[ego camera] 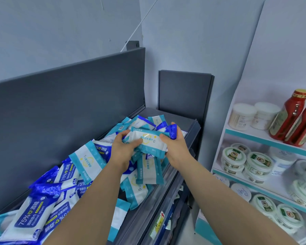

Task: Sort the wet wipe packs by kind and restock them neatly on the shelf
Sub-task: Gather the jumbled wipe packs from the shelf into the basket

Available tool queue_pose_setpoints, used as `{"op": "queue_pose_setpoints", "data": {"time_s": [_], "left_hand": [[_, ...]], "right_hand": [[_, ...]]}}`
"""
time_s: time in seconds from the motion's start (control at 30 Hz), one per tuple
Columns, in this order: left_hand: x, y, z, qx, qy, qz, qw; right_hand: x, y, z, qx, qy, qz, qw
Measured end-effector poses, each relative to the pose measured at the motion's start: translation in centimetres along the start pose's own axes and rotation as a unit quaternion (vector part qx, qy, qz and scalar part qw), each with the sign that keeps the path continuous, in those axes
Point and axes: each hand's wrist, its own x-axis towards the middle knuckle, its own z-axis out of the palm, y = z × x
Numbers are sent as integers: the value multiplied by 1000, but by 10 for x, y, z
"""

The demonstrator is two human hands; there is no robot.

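Right at the bottom left, the dark blue alcohol packs lie jumbled on top of one another, labels facing every which way. Just past them the teal packs spill across the shelf, mixed in with the blue ones and not sorted at all.

Both arms reach over the heap. The left hand has its fingers curled round one end of a teal pack, raised above the pile. The right hand grips the other end with the thumb on top, and a small blue pack sits tucked against its fingers. More teal packs seem to hang beneath the held one, though how many is hard to tell.

Here's the danger: those film wrappers look slick, so a loose bunch could slide out and drop back into the heap. Several teal packs rest close to the front rail and a nudge could tip them over the edge. And the blue pack in the right hand could end up filed with the teal kind.

Beyond, the dark back panel; off to the right, jars and red bottles.
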Motion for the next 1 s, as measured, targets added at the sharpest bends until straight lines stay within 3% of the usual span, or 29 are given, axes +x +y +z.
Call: {"op": "queue_pose_setpoints", "data": {"time_s": [0.33,0.53,0.77,1.0], "left_hand": [[-21,62,-2,-30,-17,105,994],[-60,75,49,-42,-104,120,986],[-147,36,170,-80,-256,76,960],[-290,-39,307,-39,-425,-11,904]], "right_hand": [[-28,-45,28,16,-29,-4,999],[-80,-95,-21,24,-13,-62,998],[-183,-138,-148,12,124,-142,982],[-334,-160,-306,19,319,-164,933]]}}
